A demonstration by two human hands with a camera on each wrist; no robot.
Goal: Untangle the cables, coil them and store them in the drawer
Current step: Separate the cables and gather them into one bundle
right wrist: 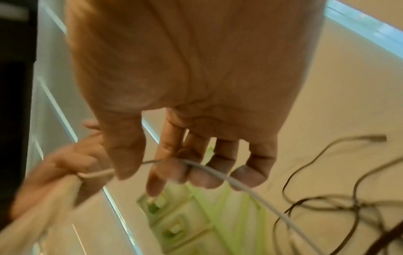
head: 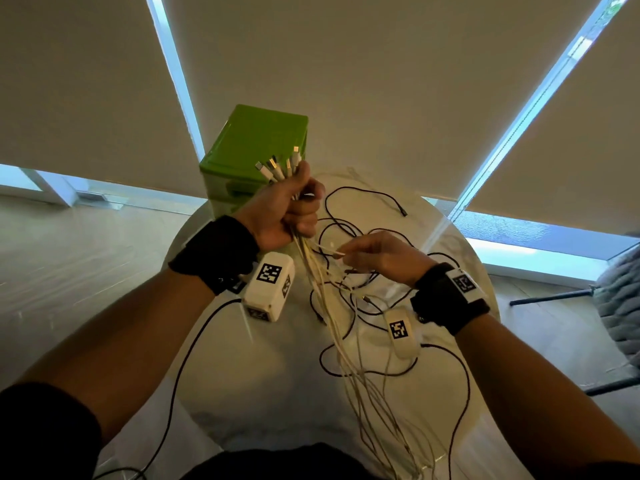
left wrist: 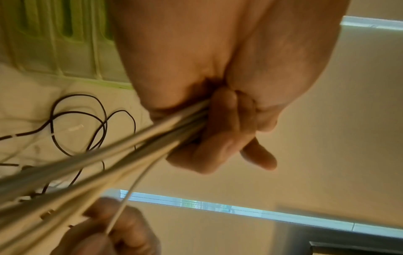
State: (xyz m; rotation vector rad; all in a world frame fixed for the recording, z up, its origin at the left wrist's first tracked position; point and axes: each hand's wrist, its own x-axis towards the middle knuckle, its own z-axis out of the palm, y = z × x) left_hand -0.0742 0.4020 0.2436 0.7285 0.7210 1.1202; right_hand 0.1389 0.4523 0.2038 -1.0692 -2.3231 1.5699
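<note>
Now untangling: left hand point(head: 284, 209) fists white cables point(head: 332, 306); right hand point(head: 381, 252) pinches one strand. Next, probably draw it free of black cables point(head: 363, 233).

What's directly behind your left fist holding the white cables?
Behind the left hand stands the green drawer unit; the white cables' connectors fan up before it. Its lower drawers are covered by the hand, so I cannot tell whether any is open.

R hand point(right wrist: 185, 96): fingers curled round thin white cable point(right wrist: 220, 174)
L hand point(right wrist: 65, 163): at left, grips pale cable bundle point(right wrist: 43, 207)
Black cables point(right wrist: 322, 203): loose loops, right
Green drawer unit point(right wrist: 196, 220): below fingers
</note>
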